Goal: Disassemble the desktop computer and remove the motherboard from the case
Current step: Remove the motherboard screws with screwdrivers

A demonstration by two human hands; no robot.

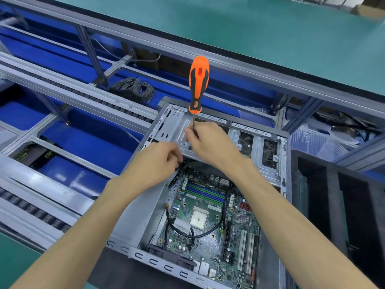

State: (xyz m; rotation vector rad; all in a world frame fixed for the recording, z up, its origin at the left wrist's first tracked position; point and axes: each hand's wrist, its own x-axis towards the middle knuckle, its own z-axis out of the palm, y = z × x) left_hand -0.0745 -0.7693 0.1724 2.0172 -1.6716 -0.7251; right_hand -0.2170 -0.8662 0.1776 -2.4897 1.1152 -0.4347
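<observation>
An open grey metal computer case (284, 163) lies flat in front of me. Inside it sits the green motherboard (210, 224) with black cables looping across it. My right hand (208, 142) pinches the thin shaft of an orange and black screwdriver (199, 84), whose handle points up and away. This hand hovers over the drive cage (173, 126) at the case's far end. My left hand (158, 161) reaches under the cage's near edge, fingers curled on dark cables (183, 166) there. The screwdriver's tip is hidden behind my right hand.
A black slotted foam tray (337, 205) stands right of the case. Grey roller conveyor rails (62, 88) and blue bins (89, 138) run to the left. A coil of grey cable (133, 88) lies beyond the case. A green-topped bench (270, 28) spans the back.
</observation>
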